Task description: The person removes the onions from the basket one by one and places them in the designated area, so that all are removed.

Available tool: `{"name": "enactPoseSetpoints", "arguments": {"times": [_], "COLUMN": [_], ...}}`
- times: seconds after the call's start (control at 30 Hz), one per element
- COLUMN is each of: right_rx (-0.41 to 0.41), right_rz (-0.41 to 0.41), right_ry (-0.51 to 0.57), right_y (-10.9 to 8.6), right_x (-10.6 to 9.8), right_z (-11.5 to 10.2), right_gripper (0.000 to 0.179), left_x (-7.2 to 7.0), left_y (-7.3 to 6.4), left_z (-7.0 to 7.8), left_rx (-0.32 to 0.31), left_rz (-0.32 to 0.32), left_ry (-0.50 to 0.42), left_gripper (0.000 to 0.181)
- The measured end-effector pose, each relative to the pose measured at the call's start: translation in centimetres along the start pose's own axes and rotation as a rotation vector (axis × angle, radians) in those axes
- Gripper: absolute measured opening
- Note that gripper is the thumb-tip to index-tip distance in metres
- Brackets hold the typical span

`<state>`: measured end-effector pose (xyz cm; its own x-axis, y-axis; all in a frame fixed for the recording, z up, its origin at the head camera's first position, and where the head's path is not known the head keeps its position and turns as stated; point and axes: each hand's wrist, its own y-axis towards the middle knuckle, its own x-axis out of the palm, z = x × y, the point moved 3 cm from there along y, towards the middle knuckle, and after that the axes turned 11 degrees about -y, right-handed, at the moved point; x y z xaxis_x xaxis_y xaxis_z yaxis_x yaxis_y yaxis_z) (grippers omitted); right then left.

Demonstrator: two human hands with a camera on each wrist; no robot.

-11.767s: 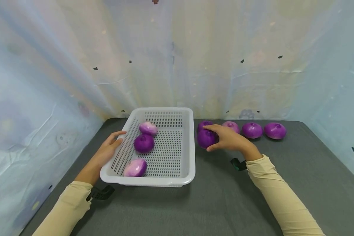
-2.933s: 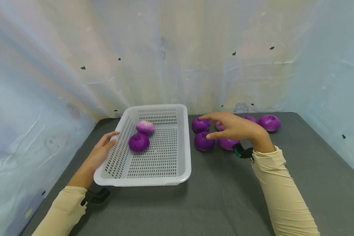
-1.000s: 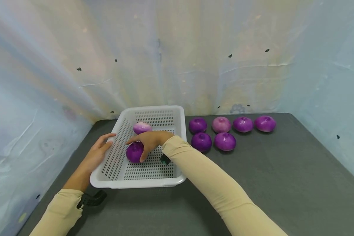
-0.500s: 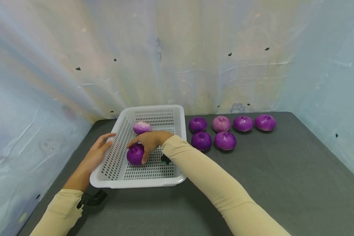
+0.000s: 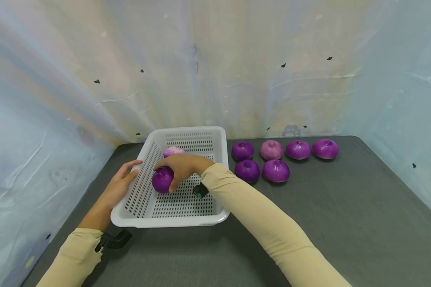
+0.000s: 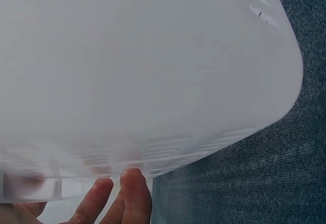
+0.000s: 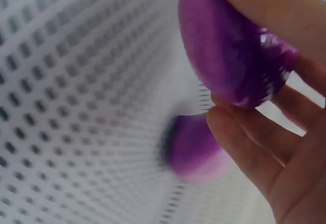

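In the head view, my right hand [image 5: 182,167] grips a dark purple onion [image 5: 162,180] inside a white perforated basket [image 5: 186,221]. The right wrist view shows this onion [image 7: 229,46] between thumb and fingers, apart from the basket floor. Behind it lies a pale pink-purple onion [image 5: 173,151], partly hidden by the right hand. My left hand [image 5: 116,189] holds the basket's left rim. In the left wrist view its fingertips [image 6: 135,183] touch the basket's outer wall [image 6: 153,71].
Right of the basket, several purple onions sit in two rows on the dark grey table [image 5: 327,211]: a longer back row ending at a far-right onion [image 5: 325,149], and two in front, one an onion [image 5: 275,171]. A patterned curtain [image 5: 237,59] stands behind.
A pale onion has left the basket's near side and two onions now form the table's front row. My right hand has moved from the table into the basket and has taken the dark onion.
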<state>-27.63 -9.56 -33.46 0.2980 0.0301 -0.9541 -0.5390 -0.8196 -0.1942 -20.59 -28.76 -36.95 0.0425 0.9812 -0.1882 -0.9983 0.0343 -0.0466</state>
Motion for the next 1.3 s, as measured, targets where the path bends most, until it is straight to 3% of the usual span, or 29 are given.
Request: {"name": "enactPoseSetpoints", "arguments": {"times": [0.23, 0.63, 0.93, 1.3], "right_rx": [-0.059, -0.025, 0.01, 0.106], "right_rz": [0.121, 0.226, 0.324, 0.393], "right_ry": [-0.053, 0.104, 0.122, 0.147], "right_y": [-2.1, -7.8, -14.1, -22.7], "right_x": [-2.2, -3.4, -4.3, -2.1], "right_z": [-1.3, 0.1, 2.2, 5.1], "right_gripper": [0.084, 0.086, 0.085, 0.088], "left_x": [0.0, 0.1, 0.4, 0.4], "left_y": [0.0, -0.3, 0.2, 0.4], "left_z": [0.1, 0.0, 0.1, -0.4], "left_rx": [0.001, -0.064, -0.065, -0.058], "left_rz": [0.009, 0.02, -0.002, -0.014], "left_ry": [0.017, -0.037, -0.056, -0.063], "left_gripper": [0.048, 0.044, 0.045, 0.044]}}
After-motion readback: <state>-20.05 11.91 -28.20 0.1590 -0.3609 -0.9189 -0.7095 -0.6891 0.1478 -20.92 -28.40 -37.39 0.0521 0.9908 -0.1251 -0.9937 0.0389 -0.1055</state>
